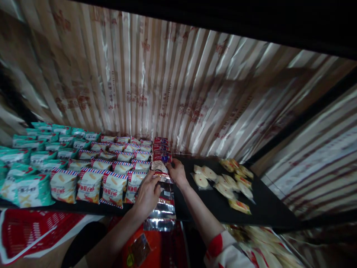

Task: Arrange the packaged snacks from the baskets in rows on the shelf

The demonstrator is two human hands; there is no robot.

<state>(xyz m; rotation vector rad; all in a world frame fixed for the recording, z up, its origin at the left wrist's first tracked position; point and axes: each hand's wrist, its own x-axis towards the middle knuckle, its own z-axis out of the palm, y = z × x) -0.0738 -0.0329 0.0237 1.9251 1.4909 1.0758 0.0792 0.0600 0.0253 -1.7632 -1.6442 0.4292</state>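
Note:
On a black shelf, a dark blue, red and silvery snack packet (161, 166) stands in a short row of like packets. My left hand (147, 192) is at its lower left edge, with fingers bent around it. From the right side, my right hand (177, 172) grips the same packet, thumb near its front. Closer to me, several silver-backed packets (164, 201) lie flat, overlapping, down to the shelf's front edge. White shrimp-snack bags with striped tops (115, 188) stand in rows just left of my left hand.
Teal snack bags (35, 190) fill the far left of the shelf. Round pale packaged pieces (223, 184) and yellow packets (240, 207) lie loose on the right. Striped plastic sheeting (167, 82) hangs behind. Below are a red crate (33, 232) and more pale packages (262, 242).

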